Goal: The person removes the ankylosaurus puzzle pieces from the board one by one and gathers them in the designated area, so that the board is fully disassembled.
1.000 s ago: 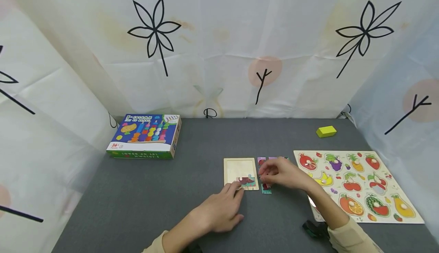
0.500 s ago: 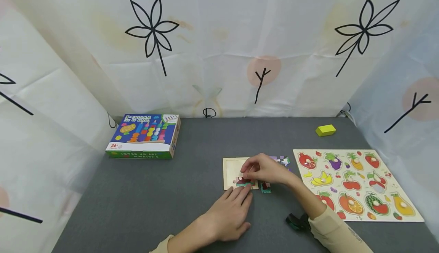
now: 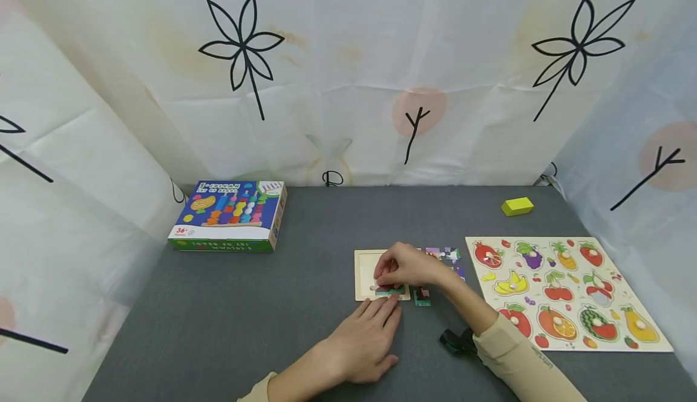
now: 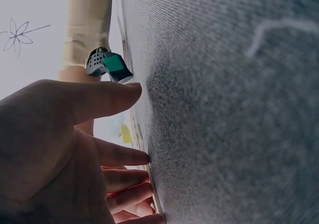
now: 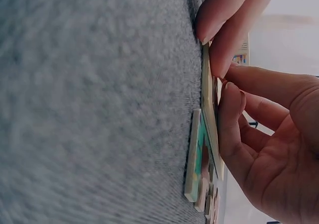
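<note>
A shallow wooden puzzle tray (image 3: 363,264) lies on the grey table, with jigsaw pieces (image 3: 391,291) along its front inner edge. My left hand (image 3: 363,342) rests with extended fingers at the tray's front edge. Over the tray, my right hand (image 3: 409,266) pinches a small jigsaw piece between thumb and fingers, against those pieces; the fingertips mostly hide it. In the right wrist view, the thumb and index finger of the right hand (image 5: 271,149) meet close to the tray's surface. Right of the tray lies a loose corner piece (image 3: 422,297), with several more pieces (image 3: 451,257) behind it.
A fruit peg board (image 3: 536,323) covers the table's right side, and a yellow block (image 3: 517,207) sits behind it. At the back left lies a boxed bead game (image 3: 225,215). White patterned cloth (image 3: 348,57) hangs around the table. A black wrist camera (image 3: 457,342) sits under the right sleeve.
My right hand has moved left from the loose pieces to above the tray, then slightly farther left. My left hand has shifted a little right along the tray's front edge.
</note>
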The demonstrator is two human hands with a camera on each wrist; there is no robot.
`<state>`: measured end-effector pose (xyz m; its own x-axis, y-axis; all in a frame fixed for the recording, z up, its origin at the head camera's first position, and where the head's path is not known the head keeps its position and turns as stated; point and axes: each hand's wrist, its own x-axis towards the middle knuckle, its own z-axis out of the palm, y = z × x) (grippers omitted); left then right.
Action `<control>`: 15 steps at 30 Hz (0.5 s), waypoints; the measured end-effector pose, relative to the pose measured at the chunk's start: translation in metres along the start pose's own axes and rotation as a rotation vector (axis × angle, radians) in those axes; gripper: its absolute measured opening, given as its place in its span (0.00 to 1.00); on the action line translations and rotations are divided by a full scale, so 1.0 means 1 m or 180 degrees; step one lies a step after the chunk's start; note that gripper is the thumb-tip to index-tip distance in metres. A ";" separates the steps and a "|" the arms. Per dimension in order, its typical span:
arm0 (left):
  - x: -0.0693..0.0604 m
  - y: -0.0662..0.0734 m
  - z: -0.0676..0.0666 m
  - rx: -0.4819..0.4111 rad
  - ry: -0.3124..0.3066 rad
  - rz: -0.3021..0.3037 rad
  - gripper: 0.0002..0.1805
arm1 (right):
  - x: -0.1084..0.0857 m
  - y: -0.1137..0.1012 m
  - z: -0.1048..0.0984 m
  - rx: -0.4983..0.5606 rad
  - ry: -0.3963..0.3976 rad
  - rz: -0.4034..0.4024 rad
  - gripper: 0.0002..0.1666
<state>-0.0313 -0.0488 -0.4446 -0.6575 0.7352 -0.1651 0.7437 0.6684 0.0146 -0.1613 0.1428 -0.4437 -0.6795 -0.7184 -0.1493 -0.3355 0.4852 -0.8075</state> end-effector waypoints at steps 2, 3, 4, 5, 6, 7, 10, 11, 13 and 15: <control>0.001 0.000 0.001 0.0000 -0.0004 -0.0007 0.44 | 0.000 0.001 0.000 -0.0007 -0.0015 -0.0006 0.05; 0.001 0.001 0.001 0.0003 -0.0003 -0.0010 0.44 | 0.000 0.001 0.000 -0.0007 -0.0022 -0.0016 0.05; 0.001 0.001 0.001 0.0003 -0.0005 -0.0012 0.44 | -0.001 0.001 0.001 0.0002 -0.0033 -0.0025 0.05; 0.001 0.001 0.001 0.0006 -0.0002 -0.0013 0.44 | -0.001 0.001 0.001 0.0013 -0.0042 -0.0035 0.05; 0.001 0.001 0.001 0.0010 0.0001 -0.0010 0.44 | -0.001 0.001 0.001 0.0024 -0.0052 -0.0044 0.04; 0.001 0.001 0.001 0.0016 0.0003 -0.0007 0.44 | -0.001 0.001 0.001 0.0033 -0.0057 -0.0056 0.04; 0.001 0.001 0.001 0.0034 0.0002 -0.0001 0.44 | -0.002 0.001 0.001 0.0051 -0.0072 -0.0080 0.04; 0.001 0.001 0.000 0.0036 -0.0007 -0.0003 0.44 | -0.003 0.001 0.001 0.0053 -0.0074 -0.0085 0.04; 0.001 0.001 0.000 0.0028 -0.0020 -0.0003 0.44 | -0.003 0.000 0.000 0.0048 -0.0077 -0.0095 0.04; 0.001 0.000 0.000 0.0008 -0.0043 -0.0002 0.44 | -0.004 0.000 0.000 0.0044 -0.0074 -0.0108 0.05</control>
<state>-0.0317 -0.0479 -0.4446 -0.6562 0.7332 -0.1784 0.7437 0.6684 0.0120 -0.1585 0.1456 -0.4427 -0.6525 -0.7458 -0.1347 -0.3489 0.4535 -0.8201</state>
